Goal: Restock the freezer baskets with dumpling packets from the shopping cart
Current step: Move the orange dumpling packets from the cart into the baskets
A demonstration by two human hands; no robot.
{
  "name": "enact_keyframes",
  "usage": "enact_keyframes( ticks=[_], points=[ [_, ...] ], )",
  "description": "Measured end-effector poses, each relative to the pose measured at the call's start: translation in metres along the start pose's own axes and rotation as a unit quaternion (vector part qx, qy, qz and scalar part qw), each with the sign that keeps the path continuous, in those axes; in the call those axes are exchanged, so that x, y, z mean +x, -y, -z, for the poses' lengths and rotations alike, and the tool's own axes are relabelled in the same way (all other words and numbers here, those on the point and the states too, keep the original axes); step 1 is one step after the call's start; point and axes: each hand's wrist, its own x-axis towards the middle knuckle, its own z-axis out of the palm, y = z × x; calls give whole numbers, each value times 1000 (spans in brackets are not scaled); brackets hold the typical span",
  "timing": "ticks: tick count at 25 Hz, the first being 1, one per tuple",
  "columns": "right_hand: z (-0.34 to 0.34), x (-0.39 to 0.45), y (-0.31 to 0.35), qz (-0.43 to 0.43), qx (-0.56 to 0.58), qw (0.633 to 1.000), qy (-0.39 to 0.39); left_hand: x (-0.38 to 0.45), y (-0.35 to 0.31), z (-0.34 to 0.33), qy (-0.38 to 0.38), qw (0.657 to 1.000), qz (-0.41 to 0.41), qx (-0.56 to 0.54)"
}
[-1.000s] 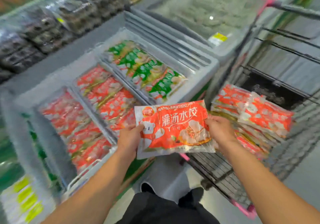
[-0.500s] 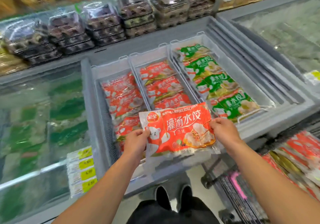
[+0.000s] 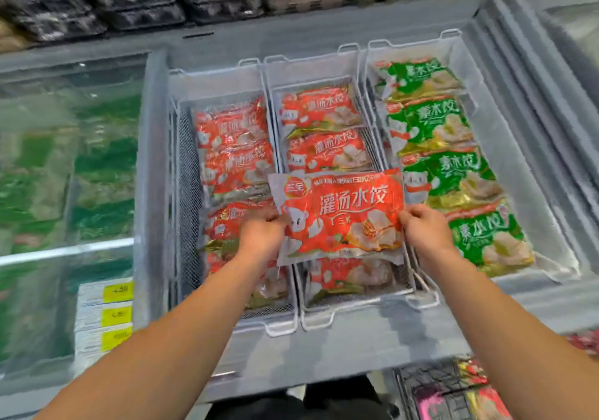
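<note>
A red dumpling packet [image 3: 340,215] hangs flat over the middle freezer basket [image 3: 337,314], above the red packets lying in it. My left hand [image 3: 262,236] grips the packet's left edge and my right hand [image 3: 424,230] grips its right edge. The left basket [image 3: 184,166] holds several red packets in a row. The right basket [image 3: 411,46] holds several green packets [image 3: 431,127]. The shopping cart [image 3: 447,390] shows only at the bottom right corner, with red packets in it.
The open freezer's grey rim [image 3: 340,354] runs between me and the baskets. A closed glass lid [image 3: 64,160] covers the freezer section to the left, with yellow price labels [image 3: 116,316] on its front. Dark trays of goods [image 3: 136,1] are stacked on the shelf behind.
I turned from the cart to the freezer. Both hands carried the red packet forward, from beside the cart to over the middle basket.
</note>
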Motion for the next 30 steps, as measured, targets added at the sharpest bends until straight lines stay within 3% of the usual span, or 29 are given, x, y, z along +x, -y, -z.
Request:
enact_keyframes(
  ticks=[4, 9, 14, 18, 22, 26, 30],
  points=[
    [-20, 47, -40, -44, -27, 998, 35, 26, 19, -44, -9, 995, 58, 82],
    [-31, 58, -79, -59, -97, 989, 97, 27, 61, -85, 42, 978, 130, 159],
    [-31, 60, -98, -56, -252, 952, 165, 17, 73, -102, 142, 926, 156, 313],
    [-25, 53, -93, -83, -286, 935, 191, 16, 66, -96, 189, 898, 148, 368],
    [-15, 29, -73, -69, -300, 938, 160, 4, 55, -76, 161, 925, 99, 328],
    [-8, -19, -55, -26, -264, 958, 109, -26, 46, -49, 124, 976, 61, 169],
    [-3, -97, -51, 32, -192, 980, 48, -71, 48, -20, 156, 980, -28, 119]
  ],
)
